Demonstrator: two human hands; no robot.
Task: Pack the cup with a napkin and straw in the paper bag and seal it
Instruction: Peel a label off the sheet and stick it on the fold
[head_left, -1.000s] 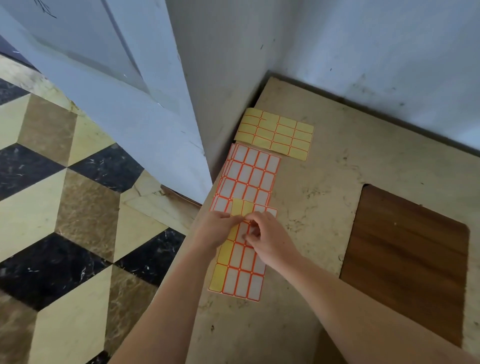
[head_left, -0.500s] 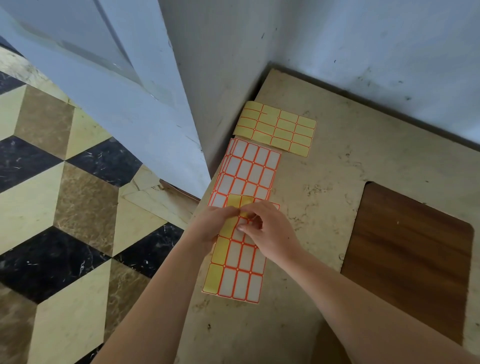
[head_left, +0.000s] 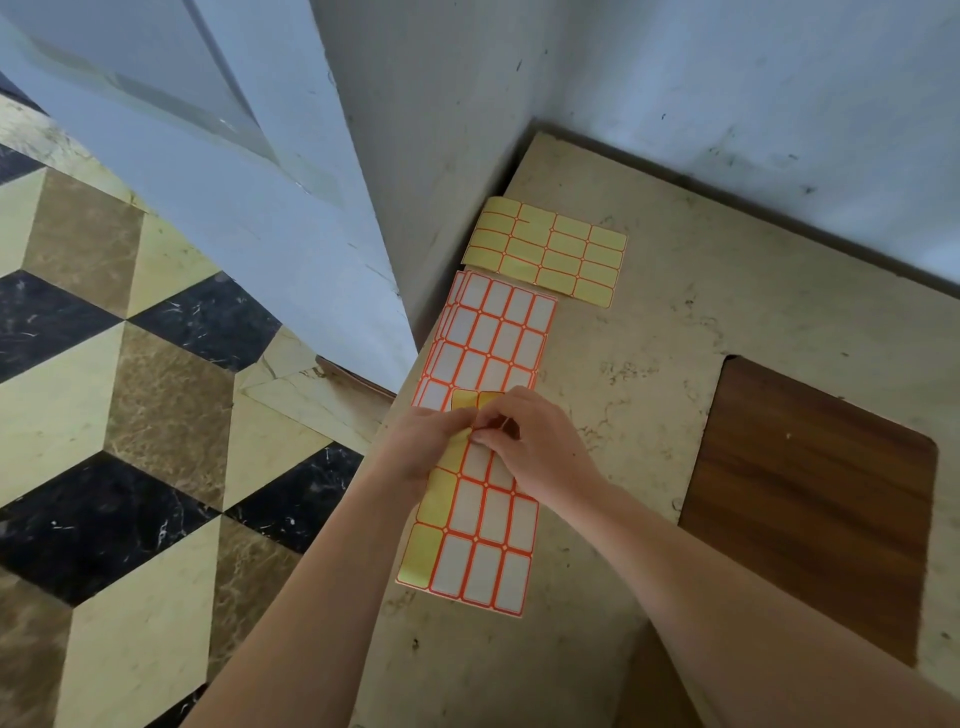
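Observation:
A sheet of white stickers with orange borders (head_left: 480, 551) lies near the left edge of the beige table (head_left: 649, 322); its left column is bare yellow backing. My left hand (head_left: 431, 441) presses on the sheet's upper left part. My right hand (head_left: 535, 447) pinches at a sticker near the sheet's top, fingertips meeting those of the left hand. Whether a sticker is lifted I cannot tell. Cup, napkin, straw and paper bag are out of sight.
A stack of full sticker sheets (head_left: 493, 338) lies just beyond my hands, and an empty yellow backing sheet (head_left: 550, 252) beyond that, near the wall corner. A dark wooden panel (head_left: 810, 499) is set into the table at right. Patterned floor tiles lie left.
Both hands stay on the sticker sheet, and the fingertips have drawn closer together at its top. The view has shifted slightly.

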